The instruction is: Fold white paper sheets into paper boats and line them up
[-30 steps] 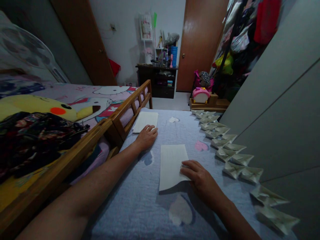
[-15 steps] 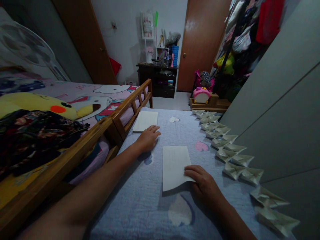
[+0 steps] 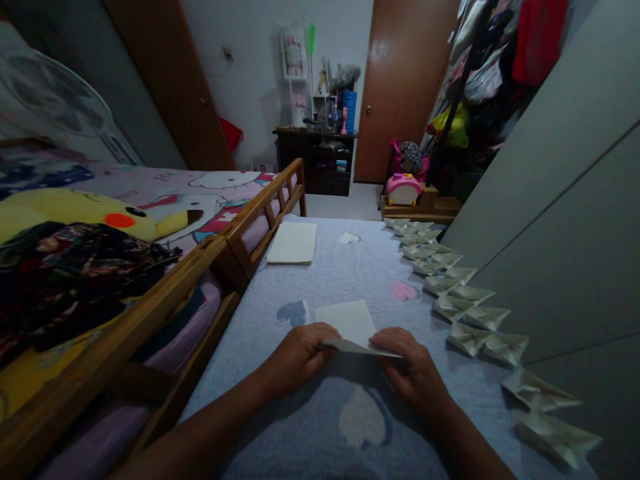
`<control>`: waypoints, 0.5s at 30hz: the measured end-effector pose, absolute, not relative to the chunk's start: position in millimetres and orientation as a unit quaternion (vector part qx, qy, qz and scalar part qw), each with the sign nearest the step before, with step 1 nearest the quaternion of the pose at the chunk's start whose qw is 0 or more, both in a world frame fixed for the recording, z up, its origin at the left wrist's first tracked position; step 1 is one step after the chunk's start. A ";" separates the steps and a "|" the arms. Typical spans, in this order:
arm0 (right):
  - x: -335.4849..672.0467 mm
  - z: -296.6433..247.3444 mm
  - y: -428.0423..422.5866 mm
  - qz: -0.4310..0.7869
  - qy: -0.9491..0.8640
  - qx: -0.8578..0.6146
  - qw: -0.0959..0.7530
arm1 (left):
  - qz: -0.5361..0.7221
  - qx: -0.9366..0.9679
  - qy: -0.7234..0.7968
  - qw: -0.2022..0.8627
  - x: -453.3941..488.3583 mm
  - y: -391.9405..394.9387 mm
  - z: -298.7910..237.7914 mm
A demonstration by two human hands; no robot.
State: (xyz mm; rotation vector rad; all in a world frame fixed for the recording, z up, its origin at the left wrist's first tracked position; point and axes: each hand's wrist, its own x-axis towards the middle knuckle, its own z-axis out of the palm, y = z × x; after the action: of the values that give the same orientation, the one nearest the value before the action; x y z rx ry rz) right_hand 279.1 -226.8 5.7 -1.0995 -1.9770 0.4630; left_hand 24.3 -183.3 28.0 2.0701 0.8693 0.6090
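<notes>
A sheet of white paper [image 3: 350, 321] is held between my two hands above the blue patterned cloth [image 3: 280, 427]. My left hand [image 3: 305, 350] pinches its near left corner, thumb below and fingers on top. On the near right corner my right hand [image 3: 407, 357] has a similar grip. The near edge of the sheet is lifted and bends, while its far part slopes down toward the cloth. Farther off to the left lies a stack of white paper [image 3: 293, 243]. Along the right edge stand several folded paper boats [image 3: 470, 339] in two rows.
On the left runs a wooden bed rail [image 3: 200, 270], with a yellow plush toy [image 3: 95, 212] and dark patterned fabric [image 3: 75, 273] behind it. A pale cabinet [image 3: 565, 227] borders the right side. At the back are a dark shelf [image 3: 313, 160] and a pink case [image 3: 404, 190].
My left hand has come back from beside the paper stack to the sheet's near left corner and gripped it. The sheet's near edge has risen; my right hand stays at its right corner.
</notes>
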 end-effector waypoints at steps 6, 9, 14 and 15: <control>274.9 3.5 -224.3 0.248 -0.764 -0.466 0.371 | 0.236 0.782 0.371 0.442 19.3 -191.1 34.7; 272.0 4.3 -225.2 0.275 -0.741 -0.514 0.334 | 0.206 0.753 0.419 0.464 18.9 -192.6 32.2; 265.9 12.3 -224.5 0.326 -0.690 -0.572 0.302 | 0.271 0.663 0.452 0.532 25.2 -191.9 20.1; 264.7 14.6 -223.5 0.338 -0.679 -0.579 0.299 | 0.286 0.654 0.457 0.531 27.0 -191.9 18.9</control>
State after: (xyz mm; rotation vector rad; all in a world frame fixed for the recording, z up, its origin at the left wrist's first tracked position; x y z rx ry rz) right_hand 264.7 -223.5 14.6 -1.5383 -1.8026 0.8965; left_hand 27.0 -191.9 18.9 1.5605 1.0899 0.6821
